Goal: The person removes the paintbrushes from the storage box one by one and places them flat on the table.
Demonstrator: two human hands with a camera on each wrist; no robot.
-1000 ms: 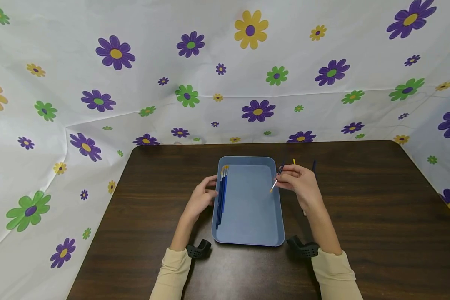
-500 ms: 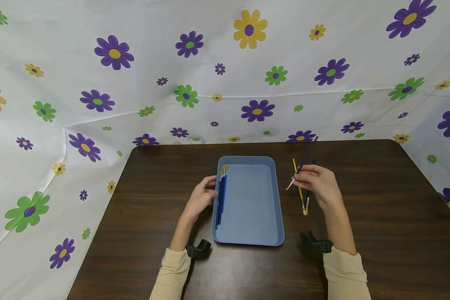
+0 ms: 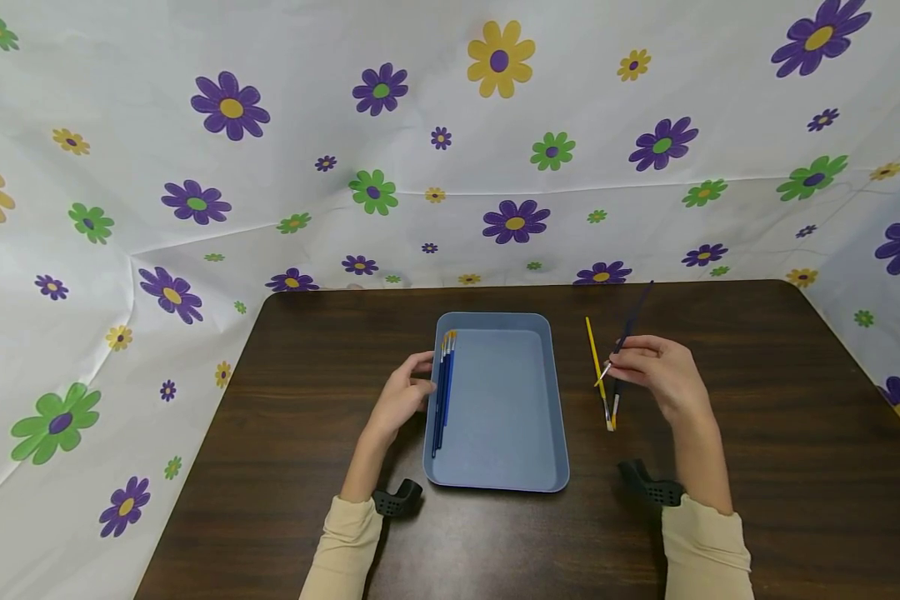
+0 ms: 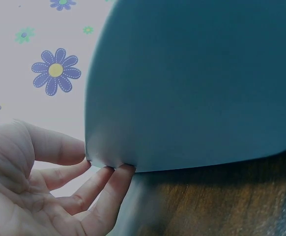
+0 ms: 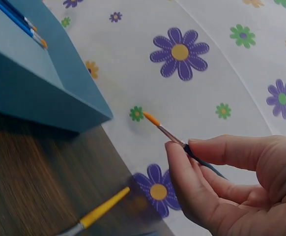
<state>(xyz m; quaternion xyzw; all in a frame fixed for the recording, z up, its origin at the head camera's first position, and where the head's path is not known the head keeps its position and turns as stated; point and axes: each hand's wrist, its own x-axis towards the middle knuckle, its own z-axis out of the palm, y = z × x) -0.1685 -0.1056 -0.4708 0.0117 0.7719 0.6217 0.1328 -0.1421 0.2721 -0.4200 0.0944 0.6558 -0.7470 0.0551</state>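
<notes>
Bristles down and handle tilted up, a dark blue paintbrush is pinched near its ferrule by my right hand, right of the tray. Its orange tip shows in the right wrist view. Below that hand lie a yellow-handled paintbrush and a dark-handled paintbrush, the latter partly hidden by the hand. My left hand holds the left edge of the blue-grey tray, fingertips on its wall in the left wrist view. Several blue paintbrushes lie together along the tray's left inner side, bristles away from me.
The dark wooden table extends on both sides of the tray. A white flowered cloth hangs behind the table's far edge. Black wrist bands sit on both wrists.
My right hand has moved right, from over the tray's right rim to above the loose brushes, still pinching the dark blue paintbrush. The left hand and tray stay in place.
</notes>
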